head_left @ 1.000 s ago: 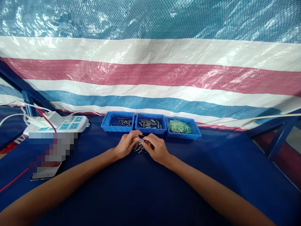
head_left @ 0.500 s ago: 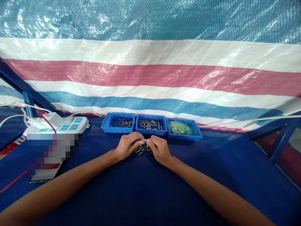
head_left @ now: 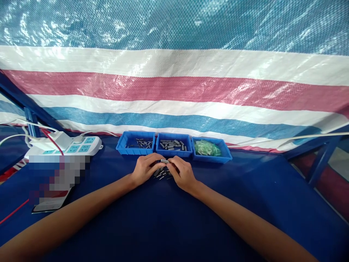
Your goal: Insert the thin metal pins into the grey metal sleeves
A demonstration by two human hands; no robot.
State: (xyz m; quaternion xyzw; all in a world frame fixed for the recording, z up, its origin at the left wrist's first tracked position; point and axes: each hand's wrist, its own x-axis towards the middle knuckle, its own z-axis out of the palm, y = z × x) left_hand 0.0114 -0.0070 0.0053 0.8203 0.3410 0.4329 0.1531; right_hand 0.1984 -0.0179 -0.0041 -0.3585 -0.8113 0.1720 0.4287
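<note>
Both hands at the near side of the trays: we see the cylinder lying more in the open than half a second earlier, its grey side turned toward us; we take this to mean that the work has come down to one piece at the fingertips.

The left hand (head_left: 144, 169) has its thumb and forefinger closed about the left end of the cylinder (head_left: 164, 161); the right hand (head_left: 184, 174) pinches the other end; the piece is held above a loose pile (head_left: 163, 174) of thin pins and darker parts on the table (head_left: 152, 218).

Against the earlier frame, we note the right thumb lower beneath the piece, the hands closer together, and a dark part at the pile's right side no longer visible; the trays seem unchanged.

Behind the hands, we find pins in the left tray (head_left: 133, 151), grey cylinders in the middle tray (head_left: 173, 153) and green pieces in the right tray (head_left: 211, 158); whether a pin sits inside the held piece, we cannot tell.
</note>
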